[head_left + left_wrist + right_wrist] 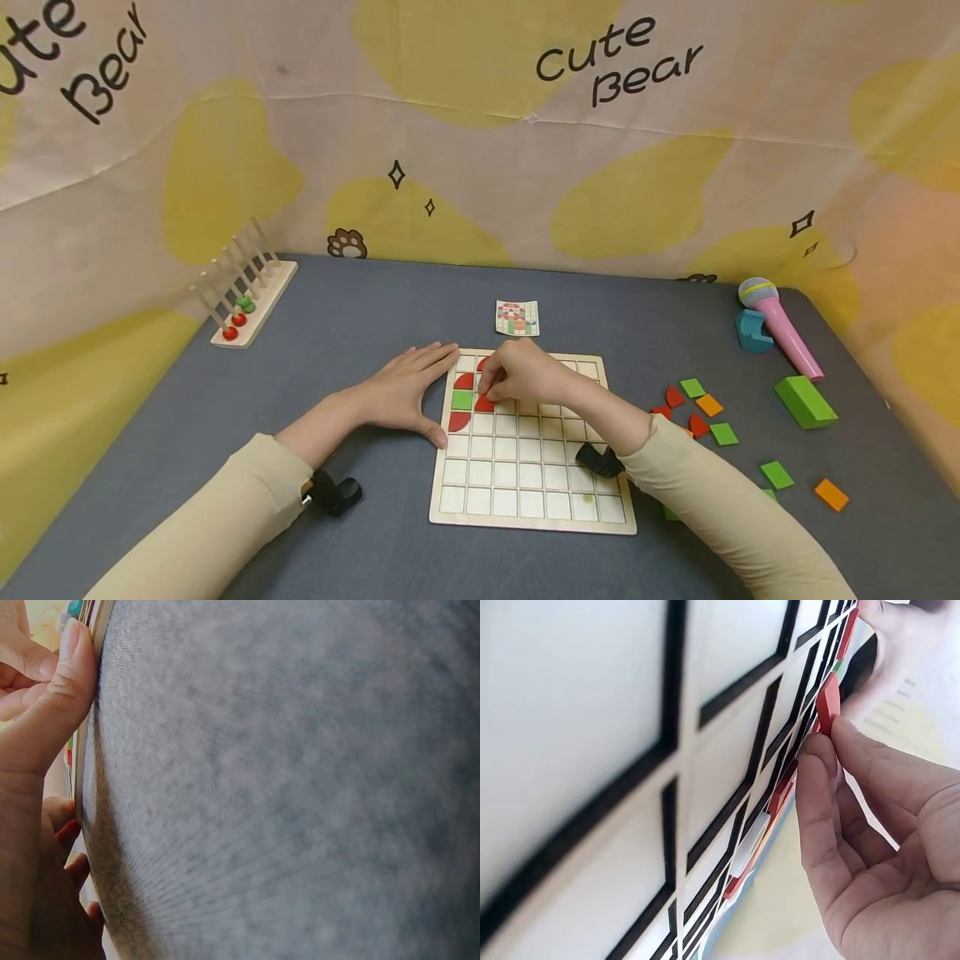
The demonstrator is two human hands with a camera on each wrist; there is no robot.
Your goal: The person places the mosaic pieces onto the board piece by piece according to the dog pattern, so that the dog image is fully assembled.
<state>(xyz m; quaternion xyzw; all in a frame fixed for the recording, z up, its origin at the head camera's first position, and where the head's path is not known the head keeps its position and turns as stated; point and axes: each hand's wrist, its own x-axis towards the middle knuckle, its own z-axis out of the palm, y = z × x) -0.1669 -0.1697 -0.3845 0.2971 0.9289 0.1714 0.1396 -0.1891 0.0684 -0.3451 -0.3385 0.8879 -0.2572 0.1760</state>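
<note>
Head view, with both wrist views. The right hand (525,375) is pinching a red quarter-round wooden tile (483,404) between its fingertips (821,754) and is holding it over the second column of the pale wooden grid board (525,492), in the board's far left corner region. The left hand (405,392) is lying flat with straight, relaxed fingers and is grasping nothing; its thumb (64,675) is pressing against the board's left edge. Beside the held tile, 2 more red quarter-round tiles (459,419) and 1 green square tile (462,399) are sitting in the board's first column. The board is resting near the middle of the grey table (375,317). A small pattern card (517,317) is lying just beyond the board's far edge. Loose red, green and orange tiles (708,406) are lying scattered toward the table's right edge, near a green wedge block (805,402) and a pink toy microphone (783,329). A wooden peg rack with red and green beads (243,300) is standing at the far left corner.
</note>
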